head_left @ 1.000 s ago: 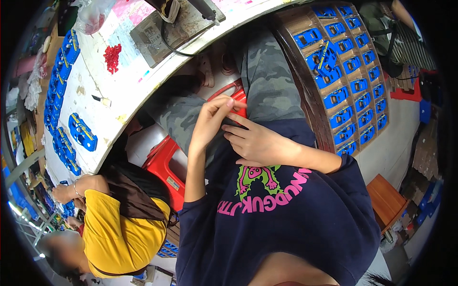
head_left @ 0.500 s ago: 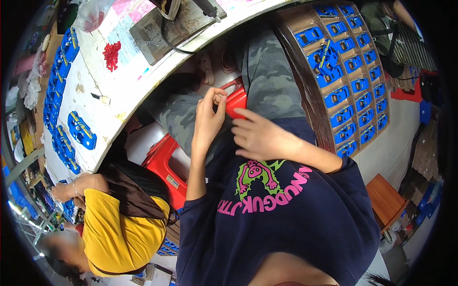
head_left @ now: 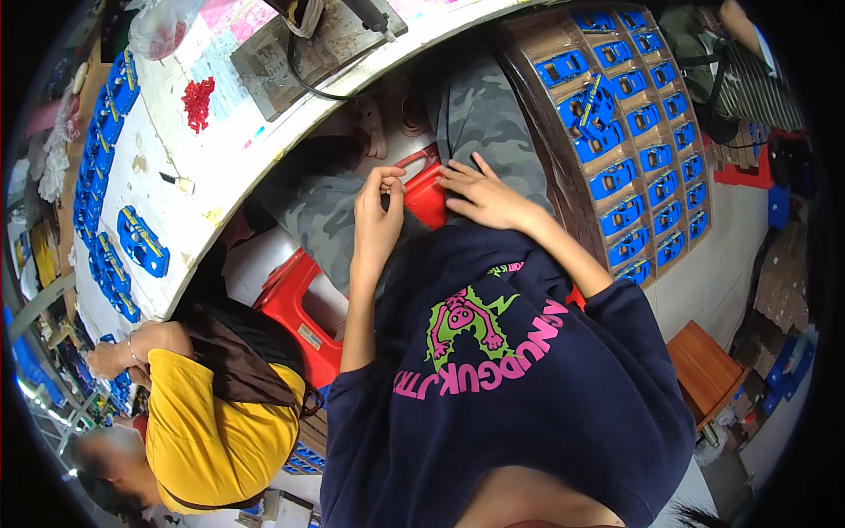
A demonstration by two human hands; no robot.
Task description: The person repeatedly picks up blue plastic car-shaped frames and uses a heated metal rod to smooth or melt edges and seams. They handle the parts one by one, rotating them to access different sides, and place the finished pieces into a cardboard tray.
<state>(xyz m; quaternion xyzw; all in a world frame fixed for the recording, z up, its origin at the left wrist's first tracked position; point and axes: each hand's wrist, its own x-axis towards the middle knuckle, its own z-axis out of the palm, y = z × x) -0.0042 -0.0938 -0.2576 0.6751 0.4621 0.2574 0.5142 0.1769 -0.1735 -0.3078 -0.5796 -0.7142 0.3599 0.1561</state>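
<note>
My left hand (head_left: 377, 220) is raised over my lap, its fingers curled in toward the thumb. Whatever it may hold is too small or hidden to make out. My right hand (head_left: 486, 197) lies over my thigh with its fingers spread, and nothing shows in it. Its fingertips reach the edge of a red plastic piece (head_left: 426, 199), which looks like part of a stool, between my legs. On the white table (head_left: 180, 231) to the left sits a single blue car-shaped plastic part (head_left: 143, 241) with a yellow strip, near a row of similar blue parts (head_left: 99, 180).
Small red pieces (head_left: 198, 104) lie piled on the table beside a metal plate (head_left: 290, 57) with a cabled tool (head_left: 374, 18). Rows of blue parts (head_left: 616, 179) cover a brown board at my right. A co-worker in yellow (head_left: 224, 422) sits at the left beside a red stool (head_left: 308, 321).
My right hand has moved away from the left hand, forward onto my thigh, and its fingers have spread. The left hand stays curled in nearly the same place. The view has shifted slightly.
</note>
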